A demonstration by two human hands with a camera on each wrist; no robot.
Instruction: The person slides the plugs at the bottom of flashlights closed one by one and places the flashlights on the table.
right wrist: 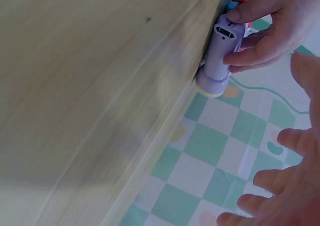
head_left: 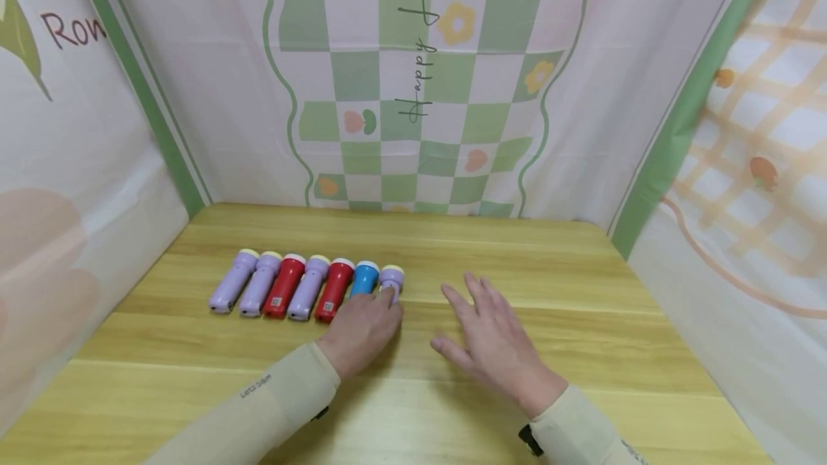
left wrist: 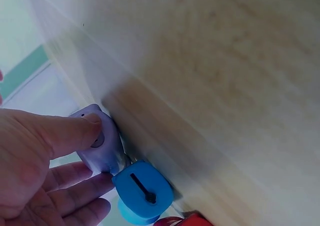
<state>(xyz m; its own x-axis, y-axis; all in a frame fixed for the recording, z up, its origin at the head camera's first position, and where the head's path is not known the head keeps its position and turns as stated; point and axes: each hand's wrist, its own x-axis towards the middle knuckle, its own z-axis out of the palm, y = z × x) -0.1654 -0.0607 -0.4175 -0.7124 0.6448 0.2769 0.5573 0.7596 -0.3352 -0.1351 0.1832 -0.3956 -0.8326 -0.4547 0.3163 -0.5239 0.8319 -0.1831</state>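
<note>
A row of flashlights lies side by side on the wooden table. My left hand (head_left: pixel 363 330) grips the purple flashlight (head_left: pixel 391 276) at the row's right end, thumb on one side and fingers on the other. Beside it lies the blue flashlight (head_left: pixel 365 277), partly covered by that hand; its end shows in the left wrist view, close to my fingertips. My right hand (head_left: pixel 496 341) hovers to the right with its fingers spread, holding nothing. In the right wrist view the held purple flashlight (right wrist: pixel 220 56) shows its slotted tail end and wide head.
Further left in the row lie a red flashlight (head_left: pixel 336 289), another red flashlight (head_left: pixel 284 287) and several purple ones, including a purple flashlight (head_left: pixel 234 281) at the far left. The table (head_left: pixel 549 264) meets a checked curtain (head_left: pixel 446 77) at the back, with patterned cloth on both sides.
</note>
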